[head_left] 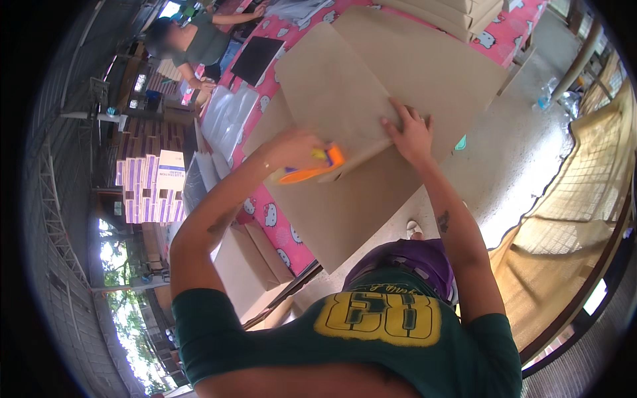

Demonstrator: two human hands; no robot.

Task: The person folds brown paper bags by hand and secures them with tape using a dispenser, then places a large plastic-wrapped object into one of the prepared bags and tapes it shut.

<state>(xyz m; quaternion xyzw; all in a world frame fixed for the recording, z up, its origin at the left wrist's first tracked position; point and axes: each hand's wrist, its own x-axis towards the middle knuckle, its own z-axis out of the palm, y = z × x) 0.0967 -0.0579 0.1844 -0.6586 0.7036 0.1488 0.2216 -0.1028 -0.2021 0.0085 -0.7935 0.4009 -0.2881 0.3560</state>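
head-worn fisheye, looking down — close

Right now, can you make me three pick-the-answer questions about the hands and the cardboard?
1. Where does the right hand rest?
A. on the cardboard sheet
B. on the floor
C. on a black board

2. What colour is the tool in the left hand?
A. green
B. orange
C. white

3. How is the right hand?
A. a closed fist
B. holding a cup
C. fingers spread flat

Answers: 1 A, the palm presses the brown sheet on the pink table. 2 B, its body is bright orange. 3 C, the fingers lie open on the cardboard.
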